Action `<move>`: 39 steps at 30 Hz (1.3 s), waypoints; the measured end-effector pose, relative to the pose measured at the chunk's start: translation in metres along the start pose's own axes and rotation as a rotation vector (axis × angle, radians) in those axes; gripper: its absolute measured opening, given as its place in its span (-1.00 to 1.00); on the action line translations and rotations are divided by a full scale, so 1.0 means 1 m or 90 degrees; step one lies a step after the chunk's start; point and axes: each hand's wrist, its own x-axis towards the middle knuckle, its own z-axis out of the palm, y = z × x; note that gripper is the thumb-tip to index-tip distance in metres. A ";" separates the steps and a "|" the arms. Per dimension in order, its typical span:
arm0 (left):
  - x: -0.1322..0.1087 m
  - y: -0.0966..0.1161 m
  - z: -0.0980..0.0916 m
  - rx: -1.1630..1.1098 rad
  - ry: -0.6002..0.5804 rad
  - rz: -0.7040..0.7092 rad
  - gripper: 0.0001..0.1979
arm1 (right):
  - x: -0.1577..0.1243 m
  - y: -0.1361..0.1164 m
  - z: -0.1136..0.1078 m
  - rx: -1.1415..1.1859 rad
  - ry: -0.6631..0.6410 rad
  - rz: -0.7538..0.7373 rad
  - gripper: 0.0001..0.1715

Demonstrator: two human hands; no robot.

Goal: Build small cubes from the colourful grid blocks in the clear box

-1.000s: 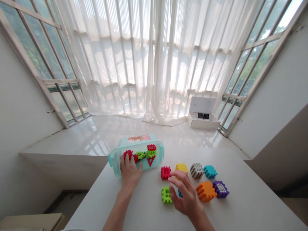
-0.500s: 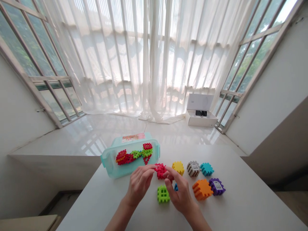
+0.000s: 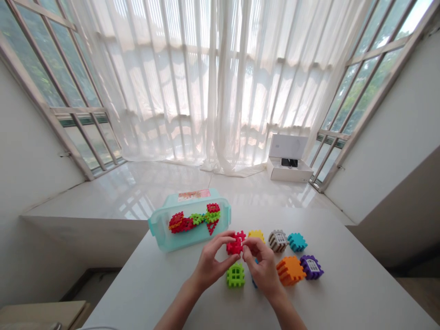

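Observation:
Both my hands meet over the table, holding a red plastic waffle block [image 3: 236, 243] between their fingertips, and it looks like joined pieces. My left hand [image 3: 215, 257] grips its left side and my right hand [image 3: 262, 262] its right side. Just below my hands sits a green waffle block [image 3: 235, 276]. A blue block [image 3: 254, 281] is mostly hidden behind my right hand. A yellow block [image 3: 256, 235] stands just beyond the red one, partly hidden by it.
A clear teal-lidded plastic box [image 3: 189, 225] holding red and green pieces lies left on the white table [image 3: 144, 293]. Grey [image 3: 277, 241], teal [image 3: 297, 242], orange [image 3: 290, 270] and purple [image 3: 311, 267] blocks stand to the right. A white box [image 3: 289, 158] sits on the floor beyond.
My left hand has left the plastic box and joined my right on the red block. The block has been lifted off the table, and both hands now grip it.

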 end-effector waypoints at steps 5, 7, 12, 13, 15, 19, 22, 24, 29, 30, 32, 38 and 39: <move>0.004 -0.011 -0.006 -0.050 -0.020 -0.073 -0.71 | -0.001 -0.002 -0.001 -0.075 0.013 -0.030 -0.83; 0.006 -0.019 -0.011 -0.032 -0.021 -0.100 -0.70 | -0.001 -0.003 -0.003 -0.093 0.050 -0.043 -0.74; 0.005 -0.036 -0.014 0.049 -0.070 -0.139 -0.80 | -0.002 -0.006 -0.010 -0.027 0.124 -0.053 -0.76; 0.004 -0.038 -0.012 0.055 -0.088 -0.139 -0.81 | -0.003 -0.006 -0.011 -0.011 0.129 -0.054 -0.77; 0.003 -0.039 -0.008 0.061 -0.120 -0.140 -0.82 | -0.004 -0.008 -0.012 0.012 0.138 -0.067 -0.79; 0.002 -0.041 -0.003 0.058 -0.153 -0.144 -0.83 | -0.006 -0.009 -0.011 0.021 0.140 -0.091 -0.80; 0.002 -0.041 -0.003 0.052 -0.158 -0.146 -0.83 | -0.007 -0.011 -0.010 0.016 0.136 -0.093 -0.80; 0.003 -0.041 -0.003 0.050 -0.162 -0.142 -0.82 | -0.007 -0.011 -0.010 0.014 0.136 -0.094 -0.80; 0.003 -0.042 0.000 0.049 -0.156 -0.118 -0.81 | -0.007 -0.011 -0.012 0.005 0.132 -0.087 -0.80; 0.003 -0.042 0.000 0.049 -0.155 -0.114 -0.81 | -0.007 -0.011 -0.012 0.001 0.132 -0.086 -0.80; 0.003 -0.042 0.001 0.048 -0.151 -0.104 -0.81 | -0.007 -0.010 -0.013 -0.008 0.132 -0.086 -0.81; 0.004 -0.040 0.003 0.031 -0.157 -0.090 -0.84 | -0.007 -0.009 -0.013 -0.029 0.129 -0.091 -0.80; 0.004 -0.039 0.003 0.031 -0.159 -0.094 -0.84 | -0.007 -0.009 -0.013 -0.030 0.129 -0.091 -0.80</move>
